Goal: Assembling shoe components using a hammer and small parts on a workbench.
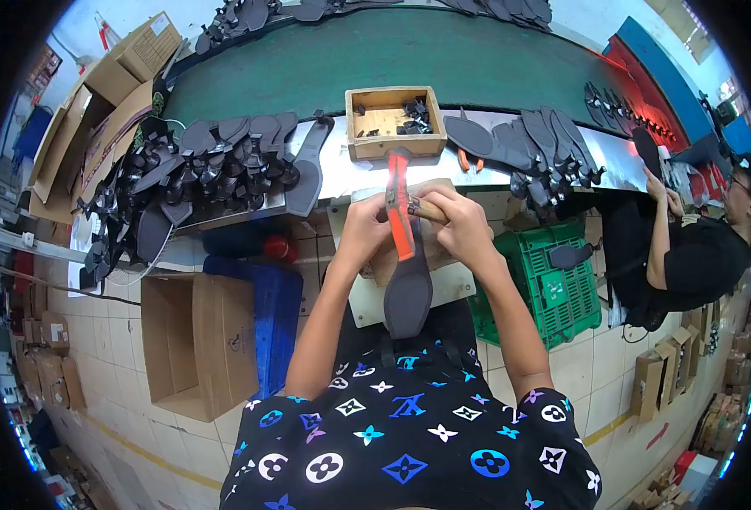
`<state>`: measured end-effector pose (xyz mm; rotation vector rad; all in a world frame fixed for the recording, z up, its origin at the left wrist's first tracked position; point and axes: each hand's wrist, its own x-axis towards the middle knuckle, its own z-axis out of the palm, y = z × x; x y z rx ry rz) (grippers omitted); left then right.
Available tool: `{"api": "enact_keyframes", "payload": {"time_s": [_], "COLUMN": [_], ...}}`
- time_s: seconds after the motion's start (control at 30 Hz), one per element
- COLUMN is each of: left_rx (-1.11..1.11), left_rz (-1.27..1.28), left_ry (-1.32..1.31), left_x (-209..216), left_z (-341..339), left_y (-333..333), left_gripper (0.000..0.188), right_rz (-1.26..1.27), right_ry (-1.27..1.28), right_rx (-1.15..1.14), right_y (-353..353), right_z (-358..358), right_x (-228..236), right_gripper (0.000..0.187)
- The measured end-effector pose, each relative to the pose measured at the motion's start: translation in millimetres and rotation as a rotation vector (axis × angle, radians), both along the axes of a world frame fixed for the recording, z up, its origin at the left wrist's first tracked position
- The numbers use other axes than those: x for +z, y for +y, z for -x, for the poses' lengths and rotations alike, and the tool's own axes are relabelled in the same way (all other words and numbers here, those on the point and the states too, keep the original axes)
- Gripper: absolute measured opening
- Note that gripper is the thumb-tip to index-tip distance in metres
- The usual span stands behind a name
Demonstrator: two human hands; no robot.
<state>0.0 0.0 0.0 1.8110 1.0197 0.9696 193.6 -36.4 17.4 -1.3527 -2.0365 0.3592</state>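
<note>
My right hand (pixel 465 228) is wrapped round the wooden handle of a hammer (pixel 404 231), whose long orange-red head lies lengthwise between my hands. Beneath it, a dark grey shoe sole (pixel 408 302) points its broad end toward my lap. My left hand (pixel 365 231) is closed at the far part of the sole, close beside the hammer head. Its fingertips are partly hidden, so what they pinch cannot be made out. A wooden block (pixel 384 265) on a pale stand (pixel 367 302) lies under the work.
Beyond my hands stands a wooden box (pixel 397 153) of small black parts. Heaped heeled soles (pixel 248 144) lie left, more soles (pixel 537 140) right, beside orange-handled pliers (pixel 469 161). A green belt (pixel 375 59) runs behind. A green crate (pixel 554 289), a carton (pixel 197 348) and a co-worker (pixel 690 238) flank me.
</note>
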Motion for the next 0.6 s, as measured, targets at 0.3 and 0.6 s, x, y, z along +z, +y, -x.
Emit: {"api": "enact_keyframes", "payload": {"time_s": [0.3, 0.6], "left_rx": [0.003, -0.113], "left_rz": [0.011, 0.082], "left_ry": [-0.037, -0.089], "left_x": [-9, -11], "left_z": [-1, 5], "left_y": [6, 18], "left_gripper": [0.028, 0.039], "right_rz": [0.059, 0.197], "right_ry": [0.223, 0.226], "right_rx": [-0.167, -0.211], "right_y": [-24, -80], "right_z": [12, 23], "right_x": [13, 40], "right_gripper": [0.025, 0.031]}}
